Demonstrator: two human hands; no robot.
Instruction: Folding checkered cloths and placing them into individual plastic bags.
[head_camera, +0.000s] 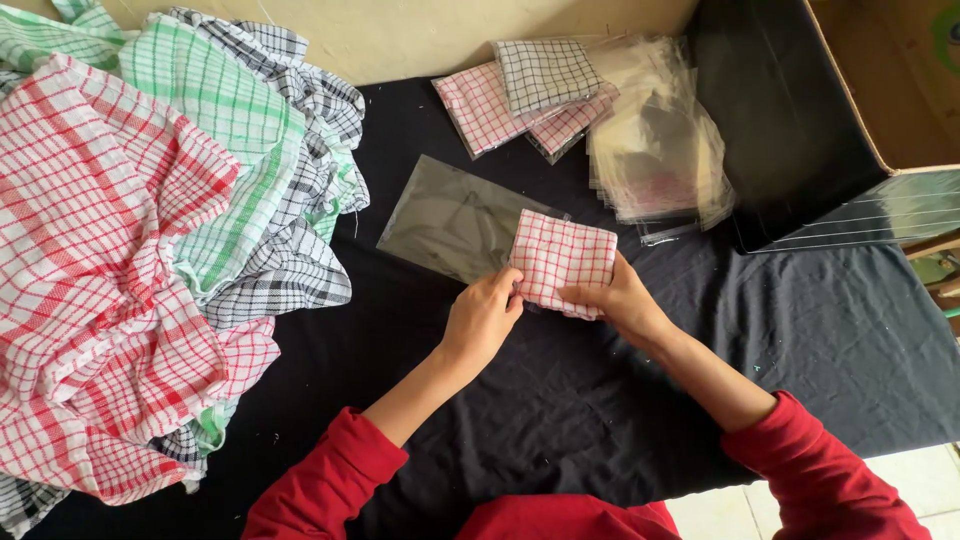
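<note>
A small folded red-and-white checked cloth (560, 255) lies at the mouth of a clear plastic bag (450, 220) on the black table cover. My left hand (485, 318) pinches the cloth's left edge where it meets the bag's opening. My right hand (618, 300) grips the cloth's lower right side. The bag lies flat and stretches away to the upper left. Both my sleeves are red.
A big heap of unfolded checked cloths (150, 230) in red, green and black fills the left. Packed folded cloths (530, 95) lie at the back beside a stack of clear bags (655, 140). A black-lined cardboard box (800, 110) stands at the right.
</note>
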